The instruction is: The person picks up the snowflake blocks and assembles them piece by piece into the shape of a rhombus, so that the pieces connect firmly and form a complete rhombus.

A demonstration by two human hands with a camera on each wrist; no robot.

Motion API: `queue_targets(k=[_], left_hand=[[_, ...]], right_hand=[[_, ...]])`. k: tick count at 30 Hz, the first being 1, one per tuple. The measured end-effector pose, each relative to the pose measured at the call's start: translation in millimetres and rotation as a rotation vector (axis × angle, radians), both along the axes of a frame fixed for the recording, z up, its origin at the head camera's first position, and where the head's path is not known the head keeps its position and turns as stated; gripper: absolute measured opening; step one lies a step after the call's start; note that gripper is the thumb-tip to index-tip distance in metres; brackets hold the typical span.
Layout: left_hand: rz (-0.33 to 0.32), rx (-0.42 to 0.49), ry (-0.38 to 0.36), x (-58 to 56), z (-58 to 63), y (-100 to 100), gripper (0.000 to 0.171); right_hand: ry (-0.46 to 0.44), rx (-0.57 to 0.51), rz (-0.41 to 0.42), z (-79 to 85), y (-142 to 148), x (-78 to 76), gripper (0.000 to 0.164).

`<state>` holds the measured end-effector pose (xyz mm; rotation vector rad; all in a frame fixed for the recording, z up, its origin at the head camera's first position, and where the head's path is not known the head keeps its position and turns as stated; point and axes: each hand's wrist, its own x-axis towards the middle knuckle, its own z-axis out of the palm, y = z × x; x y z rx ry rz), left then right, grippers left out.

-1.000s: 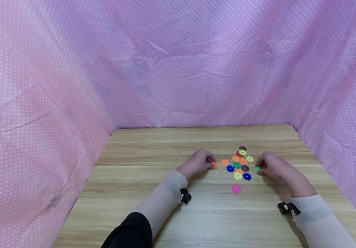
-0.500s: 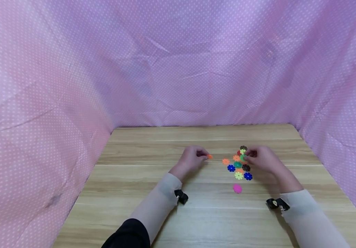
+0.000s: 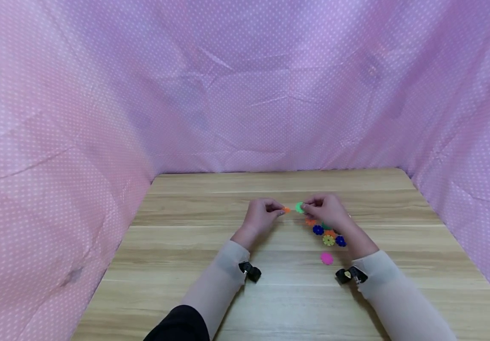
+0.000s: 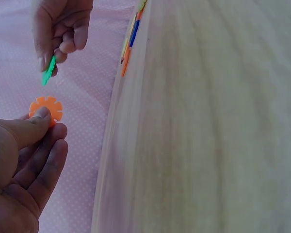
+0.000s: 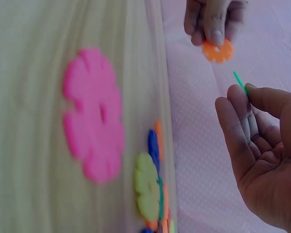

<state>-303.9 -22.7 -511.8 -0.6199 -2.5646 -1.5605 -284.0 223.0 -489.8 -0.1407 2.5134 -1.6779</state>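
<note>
My left hand (image 3: 258, 218) pinches an orange notched disc (image 4: 46, 109), flower-shaped with slots round its rim, between thumb and fingers. Facing it, my right hand (image 3: 328, 210) pinches a bright green disc (image 3: 299, 207) of similar make. A small gap separates the two discs, both held above the table. In the left wrist view the green disc (image 4: 49, 71) is tilted nearly edge-on; in the right wrist view it is a thin line, while the orange disc (image 5: 218, 51) shows its face and central slot.
Below my right hand lie more flower discs on the wooden table (image 3: 211, 199), including dark blue (image 3: 318, 230), yellow (image 3: 328, 240) and orange ones, some hidden by the hand. A pink disc (image 3: 326, 258) lies apart, nearer me. Pink dotted cloth (image 3: 245, 94) surrounds the table.
My right hand has lifted the green disc and carried it left across the loose discs. My left hand has raised the orange disc off the table and moved slightly left.
</note>
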Motion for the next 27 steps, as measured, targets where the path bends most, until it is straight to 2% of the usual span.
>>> queue_targets(k=[14,20,27], left_hand=[[-0.013,0.024,0.061,-0.1,-1.4,2,0.005],[-0.032,-0.004,0.062,1.2,-0.9,2,0.005],[-0.049,-0.055,0.105,3.8,0.3,4,0.004]], right_hand=[[-0.015,-0.132,-0.002,-9.5,-12,0.4,0.023],[-0.008,-0.128,0.019,-14.9,-13,-0.8,0.023],[-0.06,-0.2,0.021,-11.5,-16,2.3,0.025]])
